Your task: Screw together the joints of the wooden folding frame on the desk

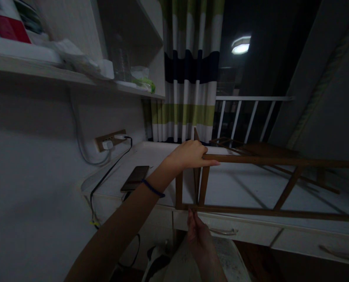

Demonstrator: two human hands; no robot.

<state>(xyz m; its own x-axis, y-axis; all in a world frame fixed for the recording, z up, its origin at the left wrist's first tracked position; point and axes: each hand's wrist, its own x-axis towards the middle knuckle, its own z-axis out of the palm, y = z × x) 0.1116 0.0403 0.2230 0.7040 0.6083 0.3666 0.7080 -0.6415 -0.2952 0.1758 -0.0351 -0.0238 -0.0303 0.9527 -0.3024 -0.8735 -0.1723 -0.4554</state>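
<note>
A brown wooden frame (286, 212) of long rails and crosspieces lies on its side along the white desk's front edge. My left hand (190, 153) reaches over its left end, closed around the upper part, with the thumb along the upper rail. A dark band circles that wrist. Below, my right hand (198, 234) is at the underside of the lower rail, thumb and fingers pinched together. Whatever is between those fingertips is too small or hidden to make out. A thin wooden board (196, 176) stands within the frame's left end.
Further wooden parts (262, 150) lie behind the frame. A phone (135, 178) rests on the desk (159, 150) to the left, near a black cable (111, 170) from the wall socket (111, 140). Drawers with handles (223, 231) sit below. A shelf (74, 74) overhangs the left side.
</note>
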